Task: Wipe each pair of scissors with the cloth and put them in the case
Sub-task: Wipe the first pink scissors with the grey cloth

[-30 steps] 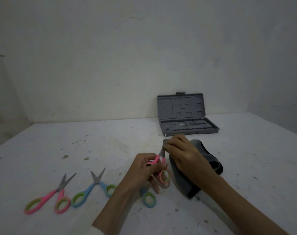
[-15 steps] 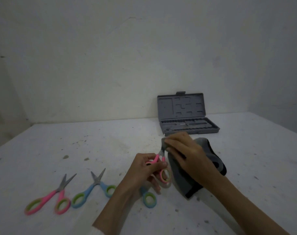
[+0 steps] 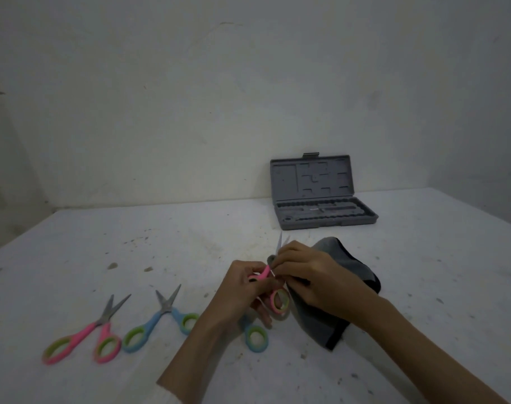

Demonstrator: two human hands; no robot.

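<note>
Bared now by the right hand [image 3: 312,275] sliding its soft grey cloth [image 3: 344,258] down, steel blades [image 3: 280,243] protrude; left hand [image 3: 242,290] grips pink handles [image 3: 264,272].

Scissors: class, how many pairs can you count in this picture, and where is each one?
4. A pink pair lies far left on the table, a blue pair beside it, another blue pair mostly hidden under the left hand, and a pink pair is held in both hands.

case [image 3: 324,211] behind cloth [image 3: 347,263], scissors [image 3: 82,330] far left
</note>
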